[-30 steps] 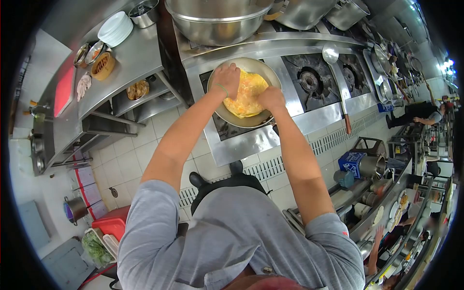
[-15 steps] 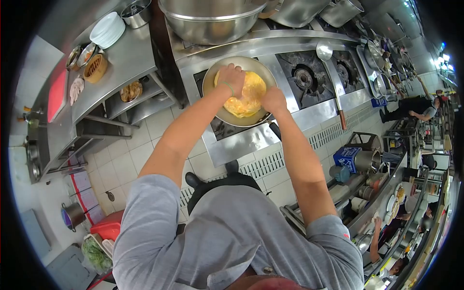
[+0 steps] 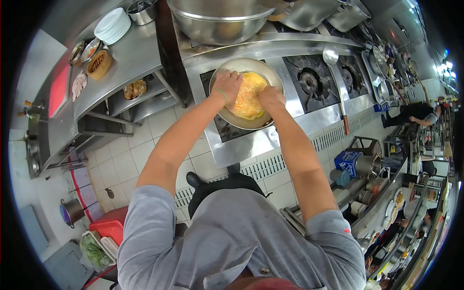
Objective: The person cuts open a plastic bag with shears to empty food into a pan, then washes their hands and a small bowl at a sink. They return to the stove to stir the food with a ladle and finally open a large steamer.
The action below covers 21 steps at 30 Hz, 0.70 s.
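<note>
A round yellow omelette [image 3: 250, 92], browned in patches, lies in a shallow frying pan [image 3: 271, 72] on the stove. My left hand [image 3: 228, 88], with a thin green band at its wrist, has its fingers bent over the omelette's left edge. At the right edge my right hand [image 3: 272, 99] has its fingers closed on the omelette. Both sets of fingertips are partly hidden. The pan's dark handle is mostly covered by my right forearm.
A long-handled ladle [image 3: 330, 55] lies across the stove beside a gas burner [image 3: 310, 81]. Behind the pan stands a large steel bowl [image 3: 220, 29]. Stacked white plates [image 3: 112, 26] and a bamboo steamer [image 3: 99, 65] sit on the left counter. Other people are at the far right.
My left hand has shifted from the omelette's top toward its left edge. My right hand has moved inward over the right edge. The whole view has shifted slightly.
</note>
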Each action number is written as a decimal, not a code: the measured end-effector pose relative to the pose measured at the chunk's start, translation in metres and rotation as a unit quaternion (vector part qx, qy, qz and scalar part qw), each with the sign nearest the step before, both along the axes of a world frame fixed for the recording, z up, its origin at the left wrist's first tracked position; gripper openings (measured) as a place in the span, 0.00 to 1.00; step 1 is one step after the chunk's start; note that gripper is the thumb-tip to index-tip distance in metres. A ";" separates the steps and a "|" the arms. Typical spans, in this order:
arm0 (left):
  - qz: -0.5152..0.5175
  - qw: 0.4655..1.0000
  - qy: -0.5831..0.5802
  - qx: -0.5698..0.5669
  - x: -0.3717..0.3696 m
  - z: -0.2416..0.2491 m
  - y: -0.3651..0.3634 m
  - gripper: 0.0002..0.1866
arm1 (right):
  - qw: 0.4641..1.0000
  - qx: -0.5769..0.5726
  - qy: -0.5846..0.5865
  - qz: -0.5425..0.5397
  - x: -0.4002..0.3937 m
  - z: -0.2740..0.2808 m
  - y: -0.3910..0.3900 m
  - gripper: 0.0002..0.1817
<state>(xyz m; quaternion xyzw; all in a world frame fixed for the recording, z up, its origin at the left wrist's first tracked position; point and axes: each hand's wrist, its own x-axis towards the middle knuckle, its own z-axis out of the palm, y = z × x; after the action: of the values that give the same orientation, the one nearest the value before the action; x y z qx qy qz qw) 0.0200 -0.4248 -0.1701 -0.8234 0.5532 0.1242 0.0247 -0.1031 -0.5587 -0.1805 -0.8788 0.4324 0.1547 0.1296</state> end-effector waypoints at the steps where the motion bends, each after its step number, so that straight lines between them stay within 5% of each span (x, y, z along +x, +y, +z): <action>1: 0.009 1.000 0.010 -0.009 -0.002 -0.005 0.001 0.69 | 1.000 -0.010 -0.004 0.005 -0.001 -0.003 -0.004 0.17; 10: 0.035 0.999 -0.004 -0.012 -0.036 -0.010 -0.008 0.71 | 0.995 -0.020 -0.102 -0.008 0.002 0.044 0.013 0.14; 14: 0.050 0.998 0.038 -0.015 -0.027 -0.014 -0.010 0.59 | 0.898 -0.156 -0.193 0.363 0.023 0.004 -0.008 0.13; 17: 0.055 0.992 0.098 -0.060 -0.002 -0.012 0.004 0.50 | 0.948 0.028 -0.298 0.111 0.026 0.062 0.020 0.14; 21: 0.082 0.972 0.128 -0.181 0.010 0.005 0.044 0.40 | 0.939 0.071 -0.330 0.063 0.023 0.108 0.029 0.13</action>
<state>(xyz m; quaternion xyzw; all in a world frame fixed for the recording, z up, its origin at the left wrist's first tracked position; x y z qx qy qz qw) 0.0300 -0.3809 -0.1651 -0.8342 0.4955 0.1279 -0.2057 -0.0804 -0.5296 -0.0729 -0.8945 0.2974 -0.1057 0.3165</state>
